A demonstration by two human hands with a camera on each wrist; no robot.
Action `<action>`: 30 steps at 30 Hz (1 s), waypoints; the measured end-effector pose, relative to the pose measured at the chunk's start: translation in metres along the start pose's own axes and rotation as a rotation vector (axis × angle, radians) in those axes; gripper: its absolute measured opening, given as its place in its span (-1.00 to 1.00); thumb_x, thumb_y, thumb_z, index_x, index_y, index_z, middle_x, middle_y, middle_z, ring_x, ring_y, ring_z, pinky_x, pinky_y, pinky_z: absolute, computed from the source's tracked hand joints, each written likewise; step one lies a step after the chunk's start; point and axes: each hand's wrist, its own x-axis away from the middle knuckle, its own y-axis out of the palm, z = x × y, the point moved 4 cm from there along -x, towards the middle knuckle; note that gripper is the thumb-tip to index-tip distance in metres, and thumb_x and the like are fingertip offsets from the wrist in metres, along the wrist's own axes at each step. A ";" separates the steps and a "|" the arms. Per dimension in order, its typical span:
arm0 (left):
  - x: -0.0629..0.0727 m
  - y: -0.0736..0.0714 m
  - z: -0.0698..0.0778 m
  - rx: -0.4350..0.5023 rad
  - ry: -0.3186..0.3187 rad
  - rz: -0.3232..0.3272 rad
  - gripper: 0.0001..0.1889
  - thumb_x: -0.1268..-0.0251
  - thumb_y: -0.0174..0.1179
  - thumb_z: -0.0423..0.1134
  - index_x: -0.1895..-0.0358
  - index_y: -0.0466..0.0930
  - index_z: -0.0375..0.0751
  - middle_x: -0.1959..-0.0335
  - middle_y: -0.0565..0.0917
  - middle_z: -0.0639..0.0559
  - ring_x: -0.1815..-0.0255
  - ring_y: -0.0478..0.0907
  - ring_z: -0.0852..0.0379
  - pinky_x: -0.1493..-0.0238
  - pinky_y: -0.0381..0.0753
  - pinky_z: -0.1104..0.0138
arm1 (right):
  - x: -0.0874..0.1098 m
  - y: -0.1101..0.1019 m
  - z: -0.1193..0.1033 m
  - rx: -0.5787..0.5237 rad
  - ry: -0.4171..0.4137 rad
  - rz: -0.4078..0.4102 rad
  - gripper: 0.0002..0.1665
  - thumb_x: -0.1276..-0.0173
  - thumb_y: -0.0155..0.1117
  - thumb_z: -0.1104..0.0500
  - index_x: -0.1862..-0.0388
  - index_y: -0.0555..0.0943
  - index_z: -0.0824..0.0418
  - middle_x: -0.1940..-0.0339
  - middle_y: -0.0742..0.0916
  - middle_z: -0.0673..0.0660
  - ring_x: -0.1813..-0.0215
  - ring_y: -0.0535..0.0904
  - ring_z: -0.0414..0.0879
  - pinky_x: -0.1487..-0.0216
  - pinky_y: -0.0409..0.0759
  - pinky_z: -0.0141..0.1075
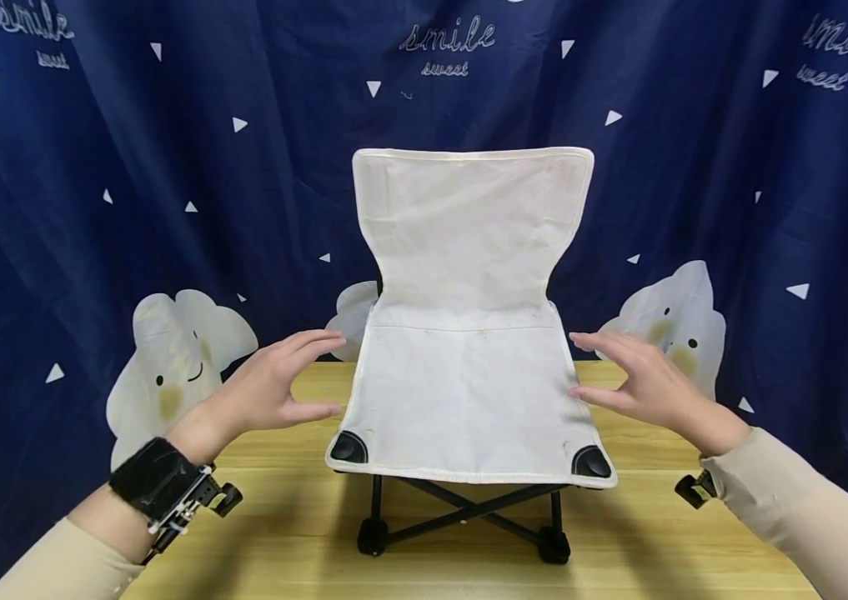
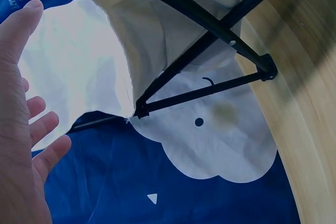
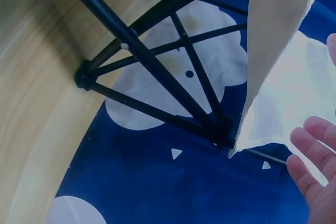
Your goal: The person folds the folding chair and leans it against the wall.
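A small folding chair with a white fabric seat and backrest stands unfolded on the wooden table, facing me. Black corner caps sit at the seat's front corners, and crossed black legs carry it from below. My left hand is held beside the seat's left edge, fingers extended and thumb apart, holding nothing. On the other side my right hand mirrors it, fingertips right at the seat's right edge in the head view. Both wrist views show loosely spread fingers and the chair's black side frame.
The wooden table extends under and around the chair. Behind it hangs a dark blue curtain printed with clouds, triangles and lettering. A wrist camera juts out from the left wrist, and another camera from the right.
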 end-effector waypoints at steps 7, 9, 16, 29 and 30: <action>0.001 0.000 0.004 0.000 0.014 0.003 -0.14 -0.38 0.40 0.35 -0.46 0.55 -0.27 -0.36 0.67 -0.18 -0.29 0.70 -0.13 -0.38 0.58 0.32 | 0.000 0.002 -0.005 -0.007 -0.027 0.010 -0.11 -0.54 0.24 -0.43 -0.25 0.71 0.37 -0.05 0.86 0.28 0.09 0.80 0.14 -0.39 0.41 -0.65; 0.001 0.000 0.005 -0.004 0.018 0.004 -0.14 -0.38 0.40 0.35 -0.46 0.56 -0.28 -0.36 0.68 -0.17 -0.29 0.71 -0.13 -0.37 0.59 0.31 | -0.001 0.001 -0.006 -0.008 -0.028 0.011 -0.12 -0.54 0.24 -0.43 -0.25 0.71 0.36 -0.04 0.86 0.27 0.09 0.80 0.13 -0.39 0.40 -0.65; 0.001 0.000 0.010 -0.010 0.038 0.007 -0.15 -0.40 0.36 0.38 -0.43 0.57 -0.28 -0.36 0.68 -0.15 -0.28 0.71 -0.13 -0.29 0.67 0.18 | -0.001 0.000 -0.011 -0.007 -0.026 0.007 -0.13 -0.54 0.24 -0.44 -0.22 0.73 0.34 -0.04 0.87 0.24 0.07 0.81 0.12 -0.38 0.42 -0.65; 0.001 -0.001 0.017 -0.019 0.051 -0.002 -0.13 -0.18 0.59 0.26 -0.40 0.60 -0.26 -0.35 0.69 -0.11 -0.25 0.74 -0.06 -0.10 0.77 0.12 | 0.000 -0.001 -0.021 -0.030 -0.074 0.019 -0.17 -0.55 0.27 -0.40 -0.21 0.73 0.34 -0.02 0.87 0.21 0.07 0.80 0.05 -0.32 0.51 -0.60; 0.001 -0.001 0.018 -0.016 0.051 -0.002 -0.14 -0.20 0.57 0.28 -0.40 0.60 -0.27 -0.35 0.69 -0.11 -0.25 0.74 -0.05 -0.10 0.77 0.13 | 0.000 -0.001 -0.022 -0.032 -0.076 0.018 -0.17 -0.55 0.27 -0.40 -0.21 0.73 0.35 -0.02 0.87 0.21 0.08 0.80 0.05 -0.33 0.50 -0.60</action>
